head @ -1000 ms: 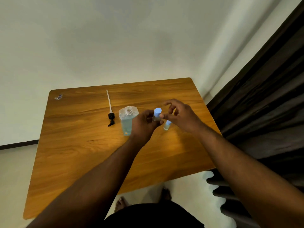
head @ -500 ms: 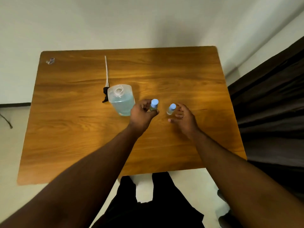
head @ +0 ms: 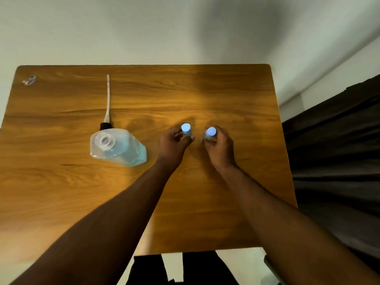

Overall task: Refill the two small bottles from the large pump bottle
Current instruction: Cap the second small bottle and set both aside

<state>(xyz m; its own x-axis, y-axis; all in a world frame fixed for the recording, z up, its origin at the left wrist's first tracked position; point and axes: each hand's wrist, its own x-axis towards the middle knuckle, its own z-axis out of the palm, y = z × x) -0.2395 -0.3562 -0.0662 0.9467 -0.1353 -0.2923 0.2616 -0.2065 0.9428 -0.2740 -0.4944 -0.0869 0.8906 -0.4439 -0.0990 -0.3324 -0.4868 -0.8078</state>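
Note:
Two small bottles with pale blue caps stand side by side on the wooden table (head: 205, 212). My left hand (head: 172, 144) wraps its fingers around the left small bottle (head: 186, 128). My right hand (head: 219, 146) holds the right small bottle (head: 210, 132). Both caps are on; the bottle bodies are mostly hidden by my fingers. The large clear bottle (head: 118, 148), part full of blue liquid, stands to the left with its neck uncovered. Its black pump head with a long white tube (head: 107, 108) lies on the table behind it.
A small clear scrap (head: 29, 80) lies at the table's far left corner. A dark curtain (head: 339, 151) hangs along the right side. A pale wall runs behind the table's far edge. My legs show below the near edge.
The camera tilted down over the table. My left hand set its small bottle down beside the other one, and my right hand closed around the right bottle.

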